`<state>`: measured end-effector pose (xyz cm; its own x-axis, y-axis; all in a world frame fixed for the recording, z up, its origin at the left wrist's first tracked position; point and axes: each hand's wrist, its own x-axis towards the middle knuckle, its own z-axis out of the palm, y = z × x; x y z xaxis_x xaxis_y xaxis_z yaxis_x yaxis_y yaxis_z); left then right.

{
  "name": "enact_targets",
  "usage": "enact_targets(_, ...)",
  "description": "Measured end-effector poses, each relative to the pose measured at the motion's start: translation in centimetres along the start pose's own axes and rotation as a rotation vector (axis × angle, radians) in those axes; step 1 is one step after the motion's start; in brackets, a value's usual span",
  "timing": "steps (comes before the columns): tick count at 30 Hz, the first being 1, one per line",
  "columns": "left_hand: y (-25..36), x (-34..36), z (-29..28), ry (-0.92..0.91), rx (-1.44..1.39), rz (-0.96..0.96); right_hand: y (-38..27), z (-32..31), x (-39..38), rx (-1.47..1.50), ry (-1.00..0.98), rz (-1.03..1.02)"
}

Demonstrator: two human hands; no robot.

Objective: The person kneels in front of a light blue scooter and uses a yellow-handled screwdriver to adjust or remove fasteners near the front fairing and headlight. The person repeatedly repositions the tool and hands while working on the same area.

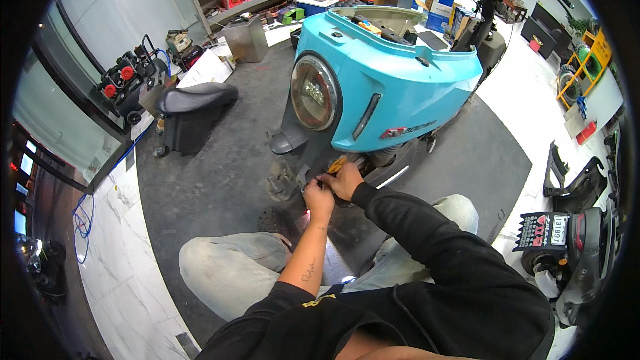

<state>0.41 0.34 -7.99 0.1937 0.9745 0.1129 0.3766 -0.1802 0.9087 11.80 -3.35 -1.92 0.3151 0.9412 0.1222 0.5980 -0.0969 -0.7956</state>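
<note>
A turquoise scooter body with a round, chrome-rimmed light stands in front of me. Low beneath it, near dark parts at floor level, both my hands work close together. My right hand is closed around a tool with a yellow-orange grip; its working end is hidden. Just to its left, my left hand has its fingers pinched on something small and dark that I cannot make out. A bright lamp lies between my legs and casts light toward the hands.
The dark mat lies under everything. A black seat rests on it at the left, with a metal box behind. Boxes crowd the back. Another scooter stands at the right; a blue hose trails at the left.
</note>
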Motion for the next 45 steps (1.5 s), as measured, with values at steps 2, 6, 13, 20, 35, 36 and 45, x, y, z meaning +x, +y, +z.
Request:
enact_targets(2,-0.2,0.1,-0.4,-0.014,-0.123,0.112,1.0,0.5,0.3,-0.05,-0.01,-0.077)
enact_targets(6,-0.4,0.1,-0.9,-0.02,-0.012,0.148,2.7,1.7,1.1,-0.124,0.031,-0.219)
enact_targets(13,0.0,-0.4,0.2,0.133,-0.072,0.039,1.7,1.0,0.0,-0.144,0.024,-0.115)
enact_targets(20,-0.6,0.2,1.2,0.136,-0.088,0.102,0.8,1.6,0.0,0.038,0.194,-0.011)
enact_targets(35,-0.6,-0.9,0.7,0.147,-0.053,0.105,2.8,1.6,0.1,-0.172,0.082,-0.206)
enact_targets(36,-0.5,-0.9,0.8,0.111,-0.054,0.038,3.1,1.6,0.0,-0.199,0.05,-0.124)
enact_targets(45,-0.7,0.5,-0.9,-0.164,-0.076,0.126,3.3,1.7,0.6,0.323,0.059,-0.113)
